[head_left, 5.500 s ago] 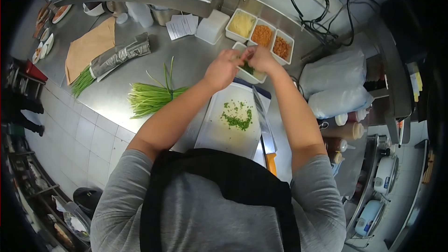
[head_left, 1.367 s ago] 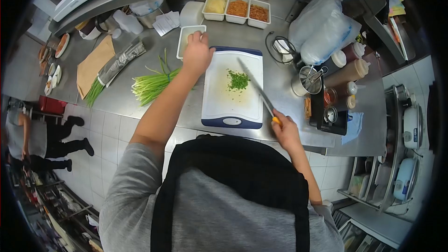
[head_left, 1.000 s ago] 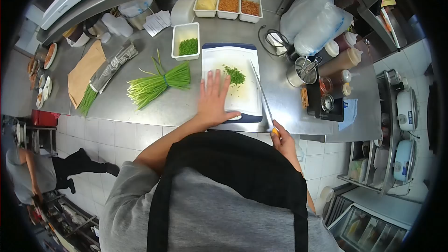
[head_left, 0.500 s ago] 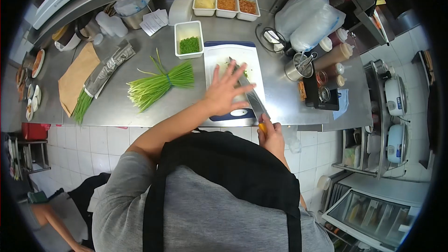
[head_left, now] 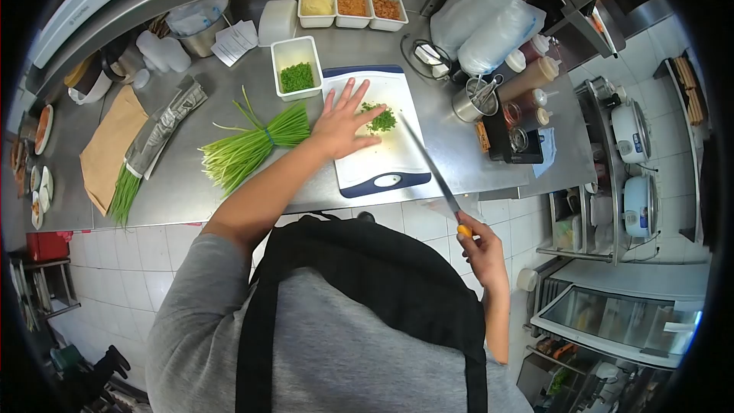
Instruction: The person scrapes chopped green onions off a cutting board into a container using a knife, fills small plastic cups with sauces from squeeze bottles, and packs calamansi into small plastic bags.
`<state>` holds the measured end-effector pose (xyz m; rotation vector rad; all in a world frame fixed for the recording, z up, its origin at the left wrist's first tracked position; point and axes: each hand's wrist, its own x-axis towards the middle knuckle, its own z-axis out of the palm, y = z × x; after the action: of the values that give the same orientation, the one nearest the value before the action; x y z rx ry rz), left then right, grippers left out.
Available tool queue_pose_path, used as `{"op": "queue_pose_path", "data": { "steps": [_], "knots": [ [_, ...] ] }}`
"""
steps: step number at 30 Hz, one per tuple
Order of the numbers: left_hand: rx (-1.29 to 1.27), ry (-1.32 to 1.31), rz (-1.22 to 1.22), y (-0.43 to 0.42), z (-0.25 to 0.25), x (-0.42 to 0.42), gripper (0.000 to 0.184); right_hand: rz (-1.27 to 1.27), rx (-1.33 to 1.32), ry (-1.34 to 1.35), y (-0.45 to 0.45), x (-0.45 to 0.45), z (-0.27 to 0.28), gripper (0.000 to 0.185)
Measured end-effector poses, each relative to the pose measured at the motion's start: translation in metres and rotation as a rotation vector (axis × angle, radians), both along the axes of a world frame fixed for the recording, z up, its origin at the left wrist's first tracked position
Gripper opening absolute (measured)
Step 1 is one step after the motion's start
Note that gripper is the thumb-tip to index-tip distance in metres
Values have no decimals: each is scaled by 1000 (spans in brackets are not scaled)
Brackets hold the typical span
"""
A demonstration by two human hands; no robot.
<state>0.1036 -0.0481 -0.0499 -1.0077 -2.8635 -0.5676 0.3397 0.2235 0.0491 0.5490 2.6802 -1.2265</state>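
My left hand [head_left: 342,126] is spread with fingers apart over the left side of the white cutting board [head_left: 359,170], just beside a small heap of chopped green chives [head_left: 380,118]. My right hand [head_left: 482,248] grips a knife [head_left: 434,171] by its yellow handle, off the board's lower right. The blade slants up and left, its tip over the board near the chives. Left of the board lies a banded bunch of chives [head_left: 256,143]. A white container [head_left: 298,49] with chopped chives in its bottom stands at the board's upper left corner.
Three white tubs [head_left: 352,21] of toppings line the back. A paper-wrapped bundle [head_left: 164,124] lies by brown paper [head_left: 112,138] at left. On the right stand a metal pot [head_left: 468,108] with utensils, sauce bottles [head_left: 539,73] and plastic bags [head_left: 489,34].
The knife and my right hand have moved right and down, away from the board's middle. My left hand has shifted left off the blade, and the chopped heap shows. A person at lower left has left view.
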Motion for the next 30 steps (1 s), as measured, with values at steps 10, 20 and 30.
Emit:
{"op": "queue_pose_path", "data": {
  "steps": [10, 20, 30],
  "knots": [
    [44, -40, 226, 35, -20, -7, 91, -125, -110, -7, -31, -62, -64, 36],
    [84, -29, 152, -5, 1, 54, 97, 46, 7, 89, -12, -77, -67, 37],
    [-215, -85, 196, 6, -13, 51, 101, 89, -15, 117, -27, -57, -76, 37]
  ]
}}
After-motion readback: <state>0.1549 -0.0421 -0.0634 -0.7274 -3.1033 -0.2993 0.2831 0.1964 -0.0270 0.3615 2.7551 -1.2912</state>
